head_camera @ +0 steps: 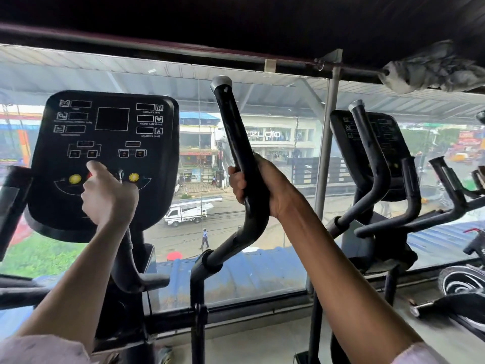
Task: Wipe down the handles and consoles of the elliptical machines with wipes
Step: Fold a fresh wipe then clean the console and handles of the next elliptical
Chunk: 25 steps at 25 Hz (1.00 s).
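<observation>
The near elliptical's black console (105,132) with two yellow buttons fills the left. My left hand (109,195) is curled round the top of the short fixed handle (128,258) in front of the console, thumb up against the panel. My right hand (252,187) grips the long black moving handle (231,122) at its bend, below the silver end cap. No wipe shows in either hand. A second elliptical's console (385,143) and handles (367,143) stand to the right.
A large window (262,258) runs right behind the machines, with a street below. A dark rail (183,49) crosses overhead, and a grey cloth (433,67) is bundled on it at top right. Another machine's wheel (462,282) sits at the far right.
</observation>
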Motion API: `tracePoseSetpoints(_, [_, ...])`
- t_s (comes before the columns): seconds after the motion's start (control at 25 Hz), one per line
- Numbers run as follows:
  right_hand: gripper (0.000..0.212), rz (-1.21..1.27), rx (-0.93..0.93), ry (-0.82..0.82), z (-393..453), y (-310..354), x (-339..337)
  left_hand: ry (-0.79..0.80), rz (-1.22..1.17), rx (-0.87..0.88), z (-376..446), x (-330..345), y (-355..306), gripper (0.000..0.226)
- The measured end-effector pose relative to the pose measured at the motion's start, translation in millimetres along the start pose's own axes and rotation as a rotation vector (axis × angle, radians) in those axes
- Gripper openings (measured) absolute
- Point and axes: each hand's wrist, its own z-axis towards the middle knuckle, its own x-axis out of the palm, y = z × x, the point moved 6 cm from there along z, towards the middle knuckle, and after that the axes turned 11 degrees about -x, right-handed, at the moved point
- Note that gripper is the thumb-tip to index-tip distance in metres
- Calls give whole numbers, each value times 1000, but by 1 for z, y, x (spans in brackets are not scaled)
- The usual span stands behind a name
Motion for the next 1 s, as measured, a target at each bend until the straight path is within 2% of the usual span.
tracePoseSetpoints(0.08, [64, -26, -10, 45, -5, -6, 0, 2, 5, -4, 0, -1, 0, 38])
tracePoseSetpoints(0.16, [66, -117, -125, -41, -15, -7, -4, 4, 6, -8, 0, -1, 0, 39])
tracePoseSetpoints(0.36, [53, -579, -653, -390, -51, -19, -22, -13, 27, -13, -4, -3, 0, 38])
tracePoseSetpoints(0.48, [35, -769, -870, -418, -70, -33, -28, -11, 20, -19, -6, -4, 0, 37])
tracePoseSetpoints(0.6, [37, -757, -857, -344, -75, -42, -38, -13, 30, -21, -5, -3, 0, 38])
tracePoseSetpoints(0.76, [32, -413, -585, -302, -76, -55, -51, -33, 63, -21, -7, 0, 1, 38])
tracePoseSetpoints(0.88, [31, -301, -595, -281, -79, -58, -58, -64, 91, -23, -8, 0, -2, 40])
tracePoseSetpoints(1.0, [16, -210, -601, -324, -77, -55, -75, -132, 174, -24, -17, 3, 0, 47])
